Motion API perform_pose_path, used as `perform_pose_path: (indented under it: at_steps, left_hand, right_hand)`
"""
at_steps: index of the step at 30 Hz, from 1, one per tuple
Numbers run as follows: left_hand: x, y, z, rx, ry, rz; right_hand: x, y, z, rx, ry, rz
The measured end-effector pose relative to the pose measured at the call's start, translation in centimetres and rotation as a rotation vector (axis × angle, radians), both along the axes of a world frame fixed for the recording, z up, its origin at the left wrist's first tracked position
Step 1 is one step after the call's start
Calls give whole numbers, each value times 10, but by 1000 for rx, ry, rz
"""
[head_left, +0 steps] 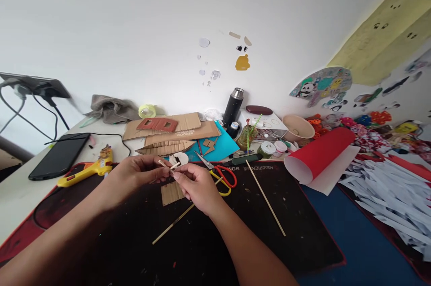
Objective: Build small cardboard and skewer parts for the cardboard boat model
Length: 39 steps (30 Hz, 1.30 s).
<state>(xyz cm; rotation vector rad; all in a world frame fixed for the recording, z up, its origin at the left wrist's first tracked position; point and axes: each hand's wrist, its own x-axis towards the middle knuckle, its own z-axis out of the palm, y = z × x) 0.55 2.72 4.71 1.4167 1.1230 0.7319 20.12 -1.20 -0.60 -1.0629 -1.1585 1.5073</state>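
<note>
Some small pale sticks (174,166) are pinched in the closed fingertips of left hand (138,172) and right hand (199,187); light, steady pressure should keep them aligned.

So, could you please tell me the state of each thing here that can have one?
Left hand: pinching small wooden pieces
Right hand: pinching at the same pieces
Scissors: lying down, blade opening unclear
Glue gun: lying on its side
Phone: screen dark
Flask: upright
Red paper: curled into a roll
Gray cloth: crumpled
White strips: heaped loosely
</note>
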Motion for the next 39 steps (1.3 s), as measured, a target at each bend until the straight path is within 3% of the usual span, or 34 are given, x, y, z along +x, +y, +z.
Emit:
perform_pose_path:
  at_steps: [12,19,23,30,39]
  left_hand:
    - [-5,7,7,-35,41,-83]
    - [-36,17,13,19,49,164]
    - [-53,31,18,74,202,224]
    - [-64,51,0,217,426,202]
    - [-58,70,-22,268,509,185]
  right_hand:
    - [0,-1,-2,43,10,21]
    - [2,-1,4,43,24,-73]
    - [3,-1,6,42,41,-131]
    - [5,-3,11,47,-5,-114]
    - [6,-3,8,72,-42,-90]
